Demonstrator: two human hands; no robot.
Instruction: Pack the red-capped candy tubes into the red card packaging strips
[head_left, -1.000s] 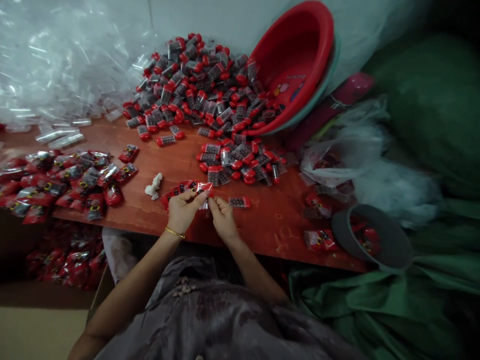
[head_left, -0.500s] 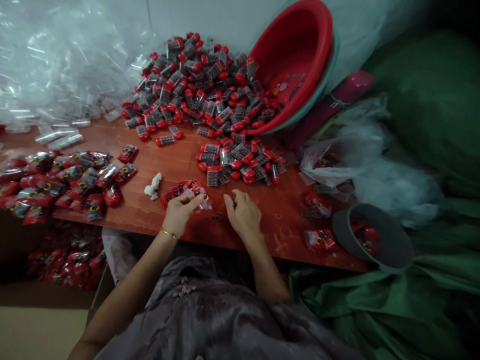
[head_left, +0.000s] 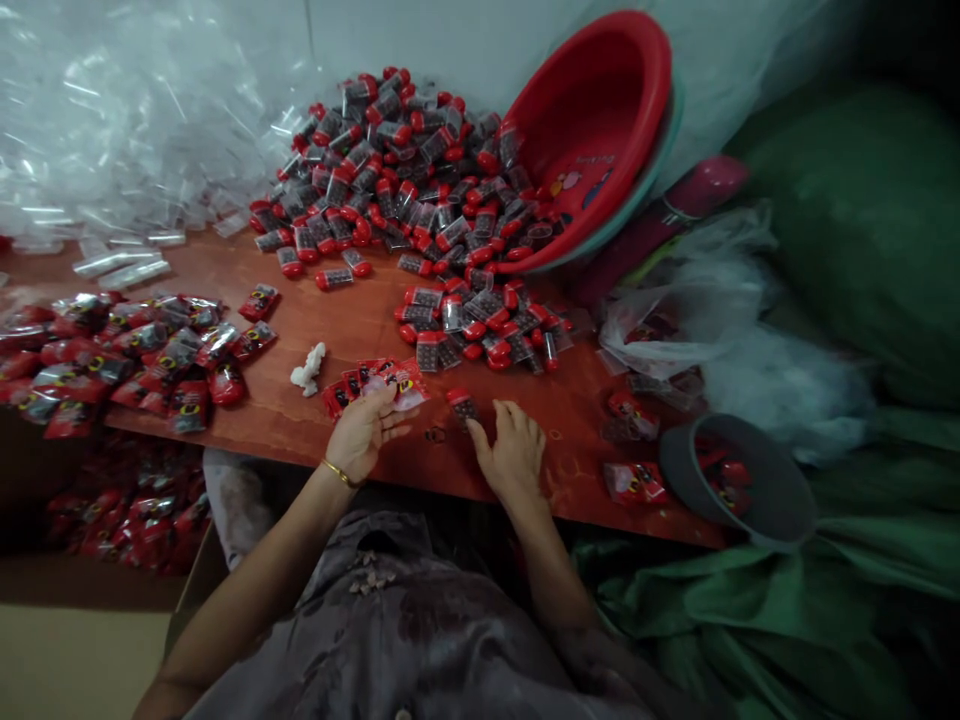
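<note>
My left hand (head_left: pixel 358 436) is at the near end of a fanned stack of small red printed plastic bags (head_left: pixel 375 382). Its fingers are apart, with the thumb over the bags' edge. A small clear container with a red cap and dark contents (head_left: pixel 463 404) lies on the table between my hands. Beside it is my right hand (head_left: pixel 514 450), thumb apart from the loosely bent fingers; its thumb tip is close to the container, and I cannot tell whether they touch. Just beyond my hands sits a small cluster of similar red-capped containers (head_left: pixel 480 322).
Behind, a large heap of red-capped containers (head_left: pixel 390 170) spills from a tilted red basin (head_left: pixel 630 120). Filled red packets (head_left: pixel 150 350) lie left, near a crumpled white scrap (head_left: pixel 308 370). Clear plastic sleeves (head_left: pixel 150 120) fill the back left. A grey bowl (head_left: pixel 679 460) stands right.
My left fingers have loosened from a pinch at the bags and spread. My right hand has shifted right, and a red-capped container now shows beside its thumb.
</note>
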